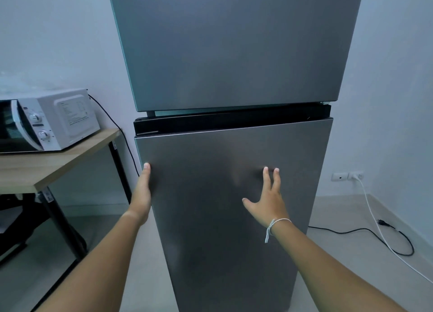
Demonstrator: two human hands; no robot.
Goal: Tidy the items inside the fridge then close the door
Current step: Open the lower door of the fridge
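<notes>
A tall silver two-door fridge fills the middle of the head view. Its upper door and its lower door both lie flush against the body, so nothing inside shows. My left hand rests flat along the lower door's left edge, fingers straight and holding nothing. My right hand presses its spread fingers against the front of the lower door, a white string bracelet on the wrist.
A white microwave stands on a wooden table with black legs, close to the fridge's left side. Right of the fridge, a wall socket holds a white cable, and a black cable lies on the floor.
</notes>
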